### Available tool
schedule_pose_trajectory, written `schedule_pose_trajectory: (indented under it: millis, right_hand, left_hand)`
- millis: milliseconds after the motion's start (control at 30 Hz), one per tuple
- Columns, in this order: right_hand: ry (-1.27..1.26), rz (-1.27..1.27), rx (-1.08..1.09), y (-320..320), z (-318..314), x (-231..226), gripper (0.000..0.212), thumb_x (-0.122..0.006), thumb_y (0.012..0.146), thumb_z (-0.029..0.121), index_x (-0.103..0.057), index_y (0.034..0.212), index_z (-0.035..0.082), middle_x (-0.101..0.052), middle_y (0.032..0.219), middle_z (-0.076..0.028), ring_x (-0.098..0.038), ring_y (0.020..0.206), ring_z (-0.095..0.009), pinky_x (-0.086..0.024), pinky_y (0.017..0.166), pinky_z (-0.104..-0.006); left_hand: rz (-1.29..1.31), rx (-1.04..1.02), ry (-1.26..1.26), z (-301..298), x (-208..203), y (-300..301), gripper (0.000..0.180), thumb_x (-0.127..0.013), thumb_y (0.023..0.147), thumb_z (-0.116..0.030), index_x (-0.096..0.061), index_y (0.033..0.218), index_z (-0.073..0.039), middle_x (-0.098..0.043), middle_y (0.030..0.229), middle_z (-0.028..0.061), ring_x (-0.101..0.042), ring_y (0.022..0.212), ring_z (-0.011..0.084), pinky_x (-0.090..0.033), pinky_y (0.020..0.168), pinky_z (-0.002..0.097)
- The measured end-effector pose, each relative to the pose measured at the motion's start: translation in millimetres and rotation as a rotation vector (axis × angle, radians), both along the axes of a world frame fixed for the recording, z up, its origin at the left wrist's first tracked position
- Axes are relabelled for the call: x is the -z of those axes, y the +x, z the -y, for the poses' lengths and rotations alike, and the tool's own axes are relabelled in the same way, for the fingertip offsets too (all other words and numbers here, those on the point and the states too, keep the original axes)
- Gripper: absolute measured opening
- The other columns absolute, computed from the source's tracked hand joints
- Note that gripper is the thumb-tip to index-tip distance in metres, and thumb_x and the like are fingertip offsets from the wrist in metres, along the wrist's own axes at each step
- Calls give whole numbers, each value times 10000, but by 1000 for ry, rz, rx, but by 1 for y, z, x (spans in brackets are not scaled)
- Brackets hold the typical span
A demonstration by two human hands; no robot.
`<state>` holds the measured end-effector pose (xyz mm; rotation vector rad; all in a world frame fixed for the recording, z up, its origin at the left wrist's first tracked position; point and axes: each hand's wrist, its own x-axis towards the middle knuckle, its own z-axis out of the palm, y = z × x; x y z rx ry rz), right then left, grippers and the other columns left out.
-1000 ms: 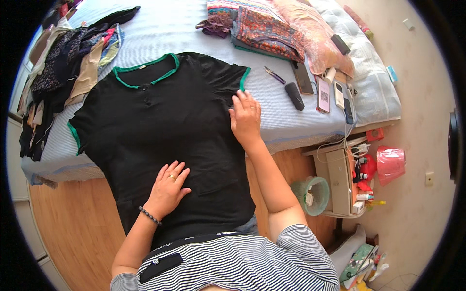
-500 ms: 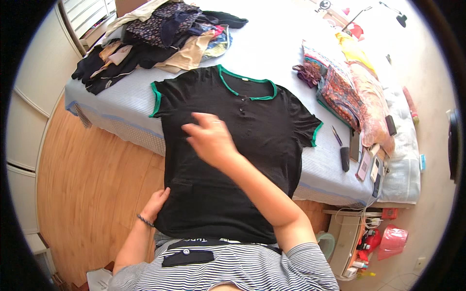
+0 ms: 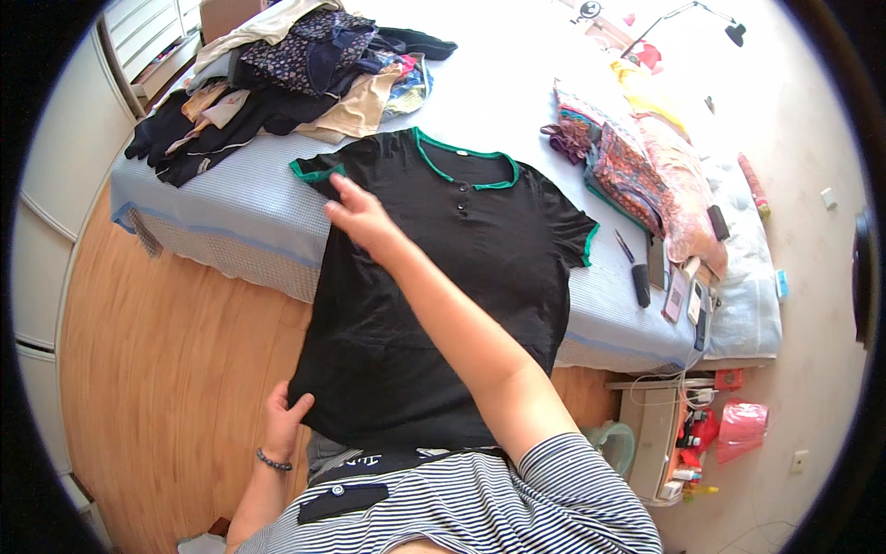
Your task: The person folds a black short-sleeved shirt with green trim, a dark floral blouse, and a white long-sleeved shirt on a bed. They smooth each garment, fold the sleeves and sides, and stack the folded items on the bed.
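Left hand (image 3: pixel 282 420) pinches black shirt (image 3: pixel 494 258), right hand (image 3: pixel 365 222) partly open; collar label (image 3: pixel 462 152) seems illegible.

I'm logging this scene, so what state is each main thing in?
Black shirt: spread out, front up
Left hand: gripping the shirt's lower corner
Right hand: fingers parted at a green cuff, contact unclear
Clothes pile: heaped loosely
Patterned cloth: folded
Bedcover: draped over the edge
Black lamp: lit or unlit, cannot tell

L hand (image 3: pixel 283 420) is partly hidden behind shirt (image 3: pixel 494 247). R forearm (image 3: pixel 452 323) covers part of same shirt. If R hand (image 3: pixel 365 220) pinches cuff (image 3: pixel 317 174), I cannot tell for sure. Bin (image 3: pixel 616 443) is partly behind striped top (image 3: pixel 591 494).
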<state>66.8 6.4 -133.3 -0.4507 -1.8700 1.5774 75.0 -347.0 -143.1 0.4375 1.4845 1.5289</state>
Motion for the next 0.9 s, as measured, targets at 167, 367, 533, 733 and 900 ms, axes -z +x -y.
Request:
schedule_pose_trajectory:
  millis: [167,367,533,733,900]
  right_hand:
    - [-599,-398,63,95,-38,-48,536,-547,925,120,-379,1434,96,-511,883,85,-474,784,-75,-422,785,-267]
    - [-804,-273,389,229,-48,2,442,-533,948,145,-431,1376,103,-575,1105,-5,-523,1034,-136,-439,859,-323]
    - [410,492,764,239,-73,-16,346,-687,765,94,-626,1101,40,-550,1084,-103,-591,935,-225,-488,838,-341]
    - [776,416,449,130,-117,-36,343,-618,798,53,-594,1140,53,-616,1109,-157,-570,1067,-344,-466,904,-387]
    - [1079,978,293,100,-154,-30,227,-663,797,201,-632,987,81,-633,1072,-151,-592,1042,-302,-400,936,-456]
  left_hand:
    - [-383,210,89,-33,-75,25,320,-671,835,-77,-568,1128,0,-652,1017,70,-605,900,137,-488,793,280]
    - [-644,1027,307,-103,-68,90,555,-681,846,-254,-471,1288,8,-620,1055,212,-625,951,340,-504,797,357]
    - [-480,1112,236,-110,-62,90,526,-651,882,-240,-455,1331,-47,-639,980,146,-632,838,247,-509,738,333]
    - [-1077,760,358,-103,-57,65,373,-700,776,-96,-613,1136,-48,-587,1055,102,-558,985,274,-458,848,366]
    - [-1167,737,352,-85,-31,69,363,-711,776,-156,-638,1126,-96,-540,1186,77,-485,1112,258,-394,918,390]
